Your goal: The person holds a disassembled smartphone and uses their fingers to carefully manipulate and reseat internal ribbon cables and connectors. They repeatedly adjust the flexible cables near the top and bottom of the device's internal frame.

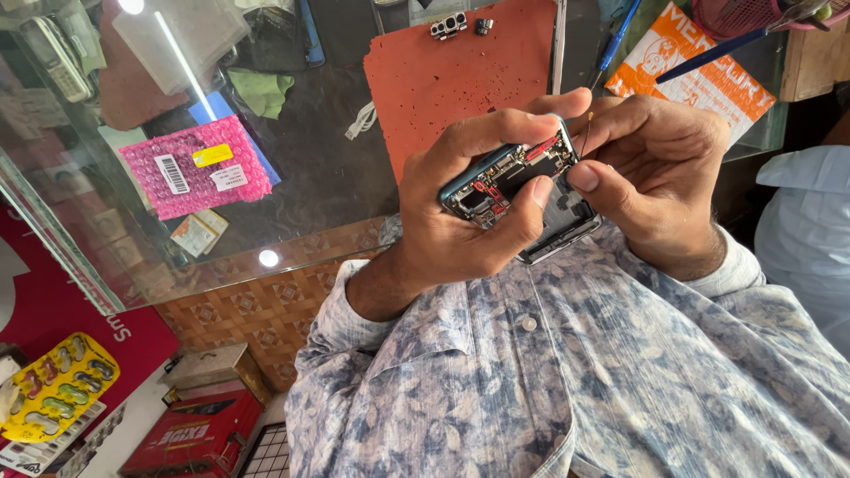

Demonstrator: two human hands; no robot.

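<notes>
The left hand (460,208) grips an opened phone (518,190) with its back cover off, so the circuit parts show; the thumb lies across the phone's middle. The right hand (660,173) presses against the phone's right edge and pinches a thin wire-like tool (587,133) at its top corner. Behind the hands, on the glass bench (328,177), lie a red mat (443,75) with small phone parts (449,25) at its far end, and a pink bubble bag (195,166) to the left.

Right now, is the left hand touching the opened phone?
Touching. The head view shows the left hand wrapped around the opened phone, thumb pressed across its exposed back and fingers curled over its top edge.
</notes>
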